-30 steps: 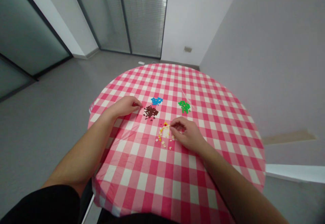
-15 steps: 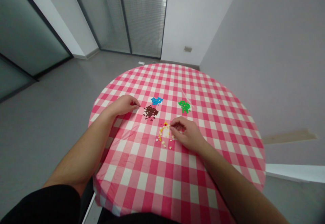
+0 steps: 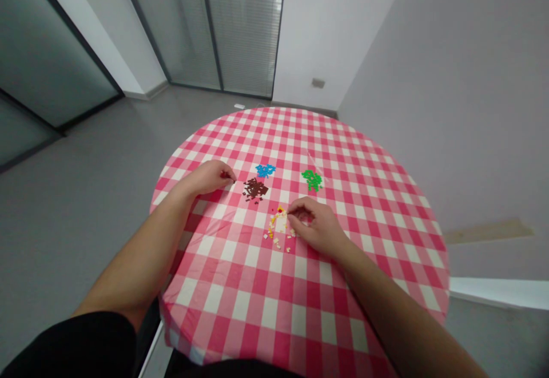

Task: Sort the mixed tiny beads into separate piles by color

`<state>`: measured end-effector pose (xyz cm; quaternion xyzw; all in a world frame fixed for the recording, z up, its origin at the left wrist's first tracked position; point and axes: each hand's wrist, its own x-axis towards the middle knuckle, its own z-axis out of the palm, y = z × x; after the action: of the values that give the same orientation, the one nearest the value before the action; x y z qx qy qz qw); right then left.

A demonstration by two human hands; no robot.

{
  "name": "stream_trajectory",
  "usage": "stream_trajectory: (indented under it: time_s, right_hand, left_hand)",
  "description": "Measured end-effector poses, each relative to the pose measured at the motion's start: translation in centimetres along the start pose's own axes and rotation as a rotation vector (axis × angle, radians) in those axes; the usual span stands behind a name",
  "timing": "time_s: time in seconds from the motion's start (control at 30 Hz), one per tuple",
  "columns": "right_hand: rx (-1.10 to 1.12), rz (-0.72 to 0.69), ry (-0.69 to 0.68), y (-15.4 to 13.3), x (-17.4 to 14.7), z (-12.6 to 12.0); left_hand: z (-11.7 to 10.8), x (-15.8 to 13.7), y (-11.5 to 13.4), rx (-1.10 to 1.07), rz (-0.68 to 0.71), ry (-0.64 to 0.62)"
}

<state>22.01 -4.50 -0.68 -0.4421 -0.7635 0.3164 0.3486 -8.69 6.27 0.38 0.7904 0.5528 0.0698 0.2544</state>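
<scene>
Your left hand point(image 3: 212, 178) is on the near side of a pile of bright blue, small plastic-looking pieces point(image 3: 265, 170), which sits beyond its fingertips and to their right. Just right of those same fingertips, with a narrow gap between, lies a loose heap of dark brown, small flat pieces point(image 3: 256, 189). Your left fingers point(image 3: 226, 170) are drawn close together in a pinch, and a tiny dark speck shows at their tips; you cannot tell from here whether it is a held piece or shadow. Your right hand point(image 3: 317, 223) is curled, thumb and forefinger tips brought near each other; whether they grip anything is too small to make out. Those right fingers point(image 3: 299, 205) are at the upper right of a rough ring of yellow and cream-white small pieces point(image 3: 270, 233), which spreads leftward from them and back toward you. A small red piece point(image 3: 280, 211) lies just left of the right fingertips. Farther out from your right fingers is a cluster of bright green small pieces point(image 3: 312, 180). Everything rests on the round table point(image 3: 266, 309) with its pink-and-white checked cloth.
</scene>
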Motion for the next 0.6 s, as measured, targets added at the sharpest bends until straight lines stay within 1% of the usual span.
stream_trajectory:
  time_s: [0.27, 0.5, 0.6]
  right_hand:
    - [0.000, -0.002, 0.003, -0.2, 0.1, -0.1]
    - [-0.012, 0.025, 0.069, 0.1, 0.1, -0.1]
    - [0.008, 0.023, 0.124, 0.2, 0.1, 0.0]
  left_hand:
    - [0.8, 0.0, 0.9, -0.084, 0.082, -0.032]
    - [1.6, 0.0, 1.9, -0.086, 0.082, -0.020]
    - [1.6, -0.1, 2.0, -0.102, 0.110, 0.024]
